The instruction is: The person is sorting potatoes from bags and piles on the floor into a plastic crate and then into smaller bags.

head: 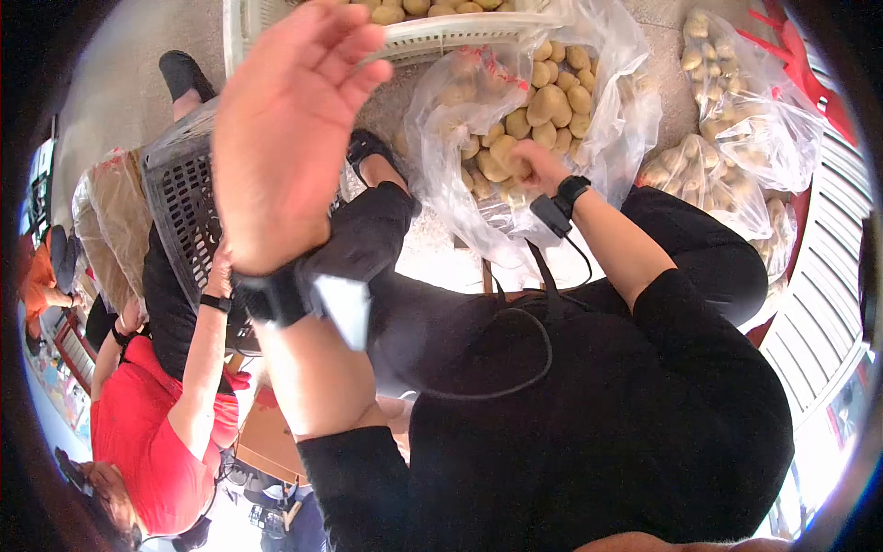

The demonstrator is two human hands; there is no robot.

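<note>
My left hand (286, 138) is raised close to the camera with nothing in it; its fingers are extended and slightly bent. A strap with a small device circles that wrist. Lower down, my right hand (541, 168) grips a potato (505, 153) at the mouth of a clear plastic bag (438, 183). Inside this wide-open bag lies a heap of potatoes (548, 105) of mixed sizes. The bag stands on the floor between my knees, its rim folded outward. Part of the held potato is hidden by my fingers.
A white plastic crate (455, 31) of potatoes stands beyond the bag. Several tied bags of potatoes (714, 169) lie to the right, beside a slatted surface (817, 276). On the left, a person in a red shirt (148, 428) has a hand at a dark perforated crate (183, 200).
</note>
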